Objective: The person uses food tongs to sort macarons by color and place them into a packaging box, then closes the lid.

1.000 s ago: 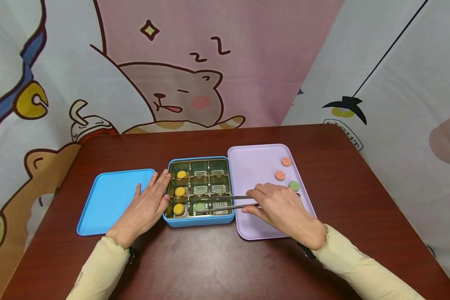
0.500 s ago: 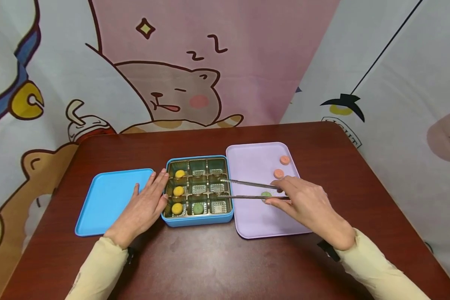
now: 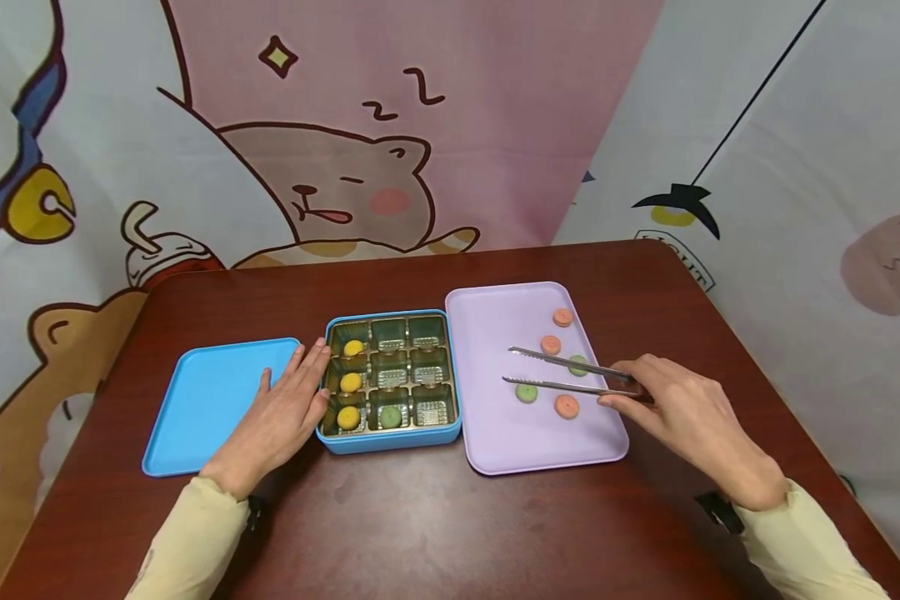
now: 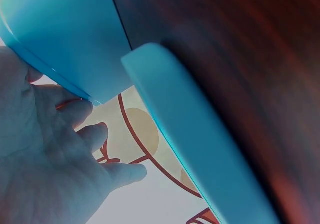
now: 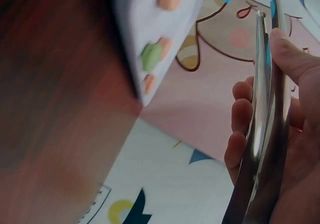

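My left hand (image 3: pixel 277 417) lies with straight fingers against the left side of a blue box (image 3: pixel 397 439). Inside its gold divided insert, yellow macarons (image 3: pixel 351 382) fill the left column, and a green macaron (image 3: pixel 390 417) sits in the front middle compartment. My right hand (image 3: pixel 693 421) grips metal tongs (image 3: pixel 570 387), their arms spread over the lilac tray (image 3: pixel 495 442) with nothing between the tips. On that tray lie a green macaron (image 3: pixel 526 393) by the lower tip, another green macaron (image 3: pixel 578 360) partly behind the upper arm, and three orange macarons (image 3: pixel 567 407).
A flat blue lid (image 3: pixel 210 408) lies left of the box, partly under my left hand in the head view. The tray stands close along the box's right side. A cartoon-printed cloth (image 3: pixel 510 125) hangs behind the brown table (image 3: pixel 420 525).
My right hand has drawn the tongs rightward from the box to over the tray, and their arms have spread. The green macaron stays in the front middle compartment. The left hand keeps its place.
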